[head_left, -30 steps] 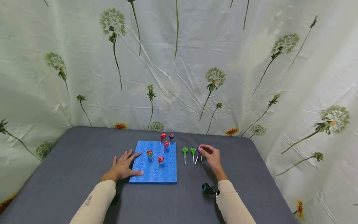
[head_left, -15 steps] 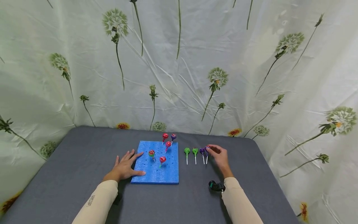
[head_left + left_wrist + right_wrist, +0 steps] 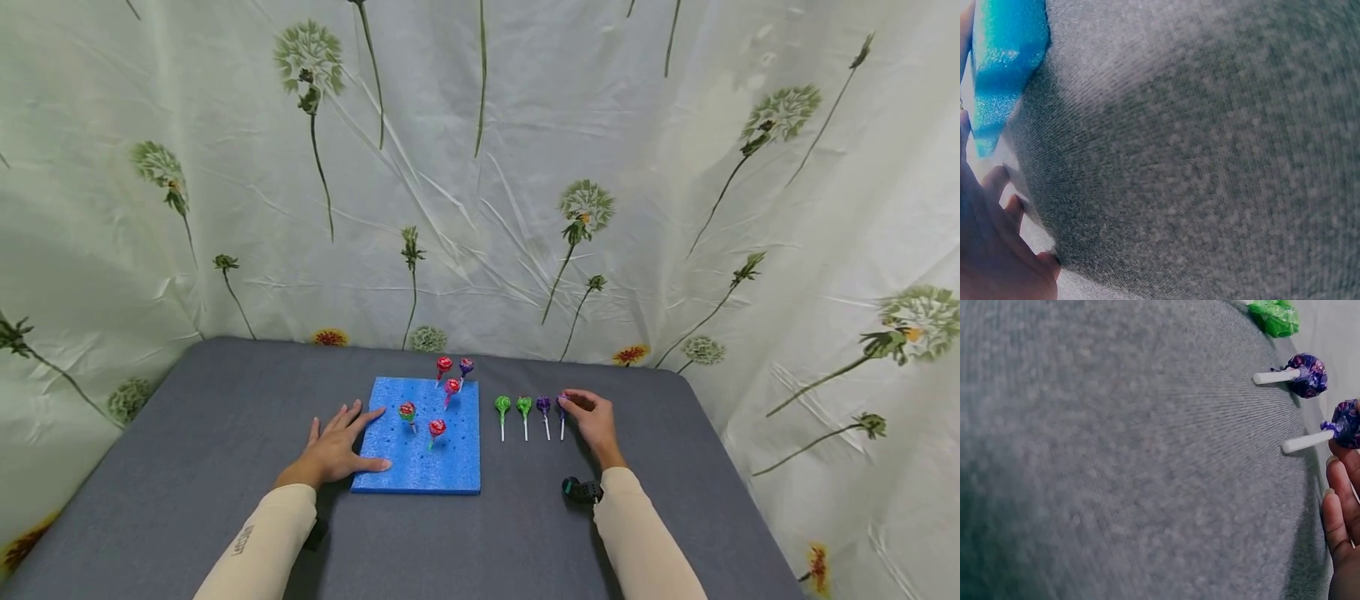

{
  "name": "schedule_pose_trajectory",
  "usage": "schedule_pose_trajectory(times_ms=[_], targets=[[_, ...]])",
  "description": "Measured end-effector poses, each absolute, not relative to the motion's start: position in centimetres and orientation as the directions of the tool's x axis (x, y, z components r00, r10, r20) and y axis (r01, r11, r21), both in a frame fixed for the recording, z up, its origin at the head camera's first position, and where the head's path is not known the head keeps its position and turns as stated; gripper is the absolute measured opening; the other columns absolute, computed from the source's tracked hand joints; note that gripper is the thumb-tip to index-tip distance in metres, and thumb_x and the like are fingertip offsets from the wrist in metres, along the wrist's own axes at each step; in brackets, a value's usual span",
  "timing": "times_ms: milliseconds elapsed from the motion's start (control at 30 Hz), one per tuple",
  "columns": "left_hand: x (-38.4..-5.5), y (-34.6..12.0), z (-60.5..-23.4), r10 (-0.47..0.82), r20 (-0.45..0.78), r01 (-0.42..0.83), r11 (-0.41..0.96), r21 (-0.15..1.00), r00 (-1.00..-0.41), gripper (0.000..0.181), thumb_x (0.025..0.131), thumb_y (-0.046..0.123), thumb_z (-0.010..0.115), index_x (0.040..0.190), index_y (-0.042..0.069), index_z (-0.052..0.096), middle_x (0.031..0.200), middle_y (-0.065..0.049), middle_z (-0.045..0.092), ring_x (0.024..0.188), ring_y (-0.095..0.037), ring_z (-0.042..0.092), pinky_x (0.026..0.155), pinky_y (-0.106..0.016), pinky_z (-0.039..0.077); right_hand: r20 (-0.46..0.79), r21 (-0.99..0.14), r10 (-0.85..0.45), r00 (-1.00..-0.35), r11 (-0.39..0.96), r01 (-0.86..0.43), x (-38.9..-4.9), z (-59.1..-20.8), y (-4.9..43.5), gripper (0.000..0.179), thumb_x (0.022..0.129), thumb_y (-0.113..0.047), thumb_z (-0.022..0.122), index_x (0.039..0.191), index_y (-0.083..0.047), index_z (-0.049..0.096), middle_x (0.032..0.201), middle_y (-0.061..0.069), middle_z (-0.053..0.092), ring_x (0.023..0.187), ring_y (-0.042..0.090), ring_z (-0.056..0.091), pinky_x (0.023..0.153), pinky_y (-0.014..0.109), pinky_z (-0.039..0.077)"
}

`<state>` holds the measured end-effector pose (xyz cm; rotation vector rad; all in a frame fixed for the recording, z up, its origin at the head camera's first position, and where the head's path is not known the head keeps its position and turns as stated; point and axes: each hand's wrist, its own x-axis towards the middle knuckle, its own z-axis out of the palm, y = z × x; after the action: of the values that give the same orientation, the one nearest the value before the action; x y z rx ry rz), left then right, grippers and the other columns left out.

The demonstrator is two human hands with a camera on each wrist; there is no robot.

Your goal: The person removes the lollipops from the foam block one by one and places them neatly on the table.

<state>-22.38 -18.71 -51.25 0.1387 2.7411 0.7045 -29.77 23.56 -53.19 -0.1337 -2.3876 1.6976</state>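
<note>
My left hand [image 3: 330,450], fingers spread and straight, rests on the left edge of a blue foam board [image 3: 420,471]; its thumb lies on the board's top. Several lollipops stand in the board, among them a red one [image 3: 437,427] near the middle and a purple one [image 3: 467,367] at the far right corner. Right of the board, two green lollipops [image 3: 524,405] and a purple lollipop [image 3: 543,406] lie in a row. At the row's right end my right hand [image 3: 596,425] pinches another purple lollipop [image 3: 1344,425] by its wrapped head, the white stick pointing towards me.
Dark grey cloth covers the table [image 3: 495,542]. A pale curtain [image 3: 480,208] printed with dandelions hangs behind it and along the sides. Small holes dot the board. A black strap [image 3: 581,491] sits at the right wrist.
The right hand has moved right with a purple lollipop, away from the other purple one. Their sticks, crossed a second ago, now lie apart side by side. The left hand stays on the board.
</note>
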Motion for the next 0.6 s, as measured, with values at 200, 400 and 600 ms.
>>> schedule_pose_trajectory(times_ms=[200,400,600], targets=[[-22.38,-18.63,-51.21,0.165,-0.272,0.014,0.876,0.482,-0.948,0.102,0.07,0.069,0.07,0.151,0.019,0.033,0.156,-0.028,0.015,0.143,-0.049,0.005,0.107,-0.069,-0.007,0.113,-0.935,0.212,-0.971,0.353,-0.032,-30.11,-53.65,23.82,0.023,0.085,-0.007,0.074,0.103,0.007,0.07,0.097,0.015,0.071,0.079,0.002,0.059,0.069,0.015,0.046],[-22.41,-18.6,-51.33,0.169,-0.259,0.023,0.874,0.485,-0.951,0.102,0.07,0.07,0.07,0.151,0.018,0.033,0.156,-0.028,0.015,0.143,-0.049,0.006,0.107,-0.07,-0.008,0.091,-0.909,0.252,-0.964,0.417,0.023,-30.14,-53.74,23.66,0.025,0.086,-0.012,0.074,0.105,0.003,0.071,0.101,0.016,0.07,0.083,0.009,0.06,0.074,0.02,0.046],[-22.38,-18.61,-51.33,0.167,-0.261,0.022,0.876,0.481,-0.951,0.102,0.07,0.069,0.07,0.151,0.018,0.033,0.156,-0.028,0.015,0.143,-0.049,0.006,0.107,-0.07,-0.008,0.072,-0.885,0.243,-0.967,0.462,0.05,-30.22,-54.01,23.42,0.025,0.086,-0.013,0.074,0.105,0.002,0.071,0.103,0.016,0.07,0.087,0.015,0.06,0.076,0.025,0.046]])
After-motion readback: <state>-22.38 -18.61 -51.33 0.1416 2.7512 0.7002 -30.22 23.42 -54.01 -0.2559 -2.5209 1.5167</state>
